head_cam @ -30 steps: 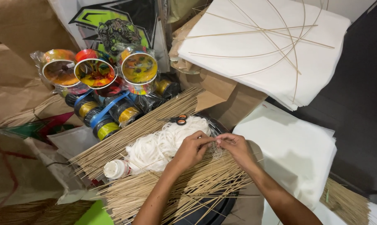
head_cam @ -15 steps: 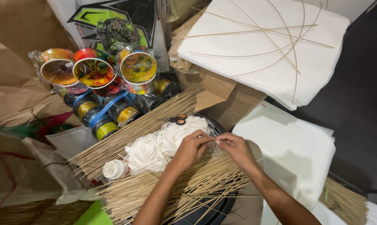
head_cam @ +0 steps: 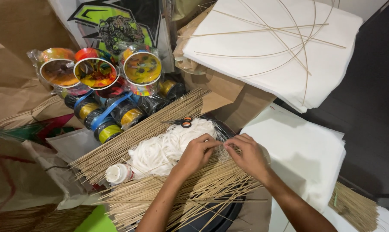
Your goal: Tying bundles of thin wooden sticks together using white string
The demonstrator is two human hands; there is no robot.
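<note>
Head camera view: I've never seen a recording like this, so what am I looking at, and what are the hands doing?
The single camera sits on a person's head and looks down at their own two bare hands; there is no machine. The left hand and right hand meet fingertip to fingertip over a pile of thin sticks, pinching something too fine to make out. Beside them lie white string, small scissors, a white bottle and spools wrapped in plastic. Top right, a stack of white paper carries a few bent sticks.

Two bare forearms, no sleeves in view; left hand (head_cam: 196, 154), right hand (head_cam: 248, 155), no rings, no watch, nails short
</note>
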